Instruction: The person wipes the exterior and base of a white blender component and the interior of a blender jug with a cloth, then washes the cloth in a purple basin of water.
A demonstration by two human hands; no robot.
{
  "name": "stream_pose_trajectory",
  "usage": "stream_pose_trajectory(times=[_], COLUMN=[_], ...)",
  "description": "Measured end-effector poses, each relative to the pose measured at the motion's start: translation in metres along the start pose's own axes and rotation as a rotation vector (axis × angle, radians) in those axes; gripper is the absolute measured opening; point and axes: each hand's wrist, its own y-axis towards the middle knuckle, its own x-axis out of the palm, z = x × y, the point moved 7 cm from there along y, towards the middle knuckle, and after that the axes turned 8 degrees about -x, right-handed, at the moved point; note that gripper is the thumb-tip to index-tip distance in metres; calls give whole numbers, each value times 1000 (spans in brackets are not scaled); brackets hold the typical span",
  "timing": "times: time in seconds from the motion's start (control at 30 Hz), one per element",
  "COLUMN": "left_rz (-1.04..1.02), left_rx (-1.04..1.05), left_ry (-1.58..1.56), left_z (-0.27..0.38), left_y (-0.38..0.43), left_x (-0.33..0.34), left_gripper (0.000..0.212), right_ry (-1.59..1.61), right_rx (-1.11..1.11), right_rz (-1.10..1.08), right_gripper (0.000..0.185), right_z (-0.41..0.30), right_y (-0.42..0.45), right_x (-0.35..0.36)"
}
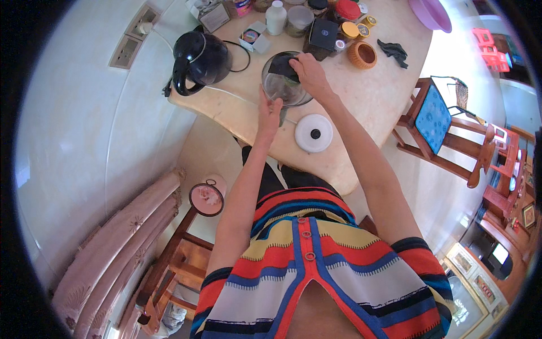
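Before me on the table a round clear glass vessel (284, 87), likely a kettle jug, shows its circular rim. My left hand (269, 112) grips its near left side, with a grey-green part, perhaps the handle, beside the fingers. A black cloth (283, 69) is pinched in my right hand (311, 76) and lies against the upper part of the glass. Just nearer to me sits a white round kettle base (314, 133) with a black connector in its middle. What the cloth covers is hidden.
A black electric kettle (201, 59) stands at the table's left edge. Farther back are a white bottle (276, 18), a black box (322, 36), several jars and an orange-brown pot (362, 55). Another dark cloth (394, 53) lies right. A wooden chair (440, 123) stands beyond the table's right edge.
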Motion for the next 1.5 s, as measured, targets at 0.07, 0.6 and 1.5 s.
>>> stream_pose_trajectory(times=[0.07,0.6,1.5], left_rz=[-11,37,380], left_rx=[-72,-123,262], left_ry=[-130,-72,512], left_z=[8,-10,58], left_y=[-6,-2,7], left_x=[3,3,15], left_gripper=[75,79,84], right_ry=[41,10,-106], right_rx=[-73,97,389], right_rz=[79,381,327], right_gripper=[21,21,39], right_z=[-4,11,3], right_y=[-17,-16,-148], right_x=[0,-11,44])
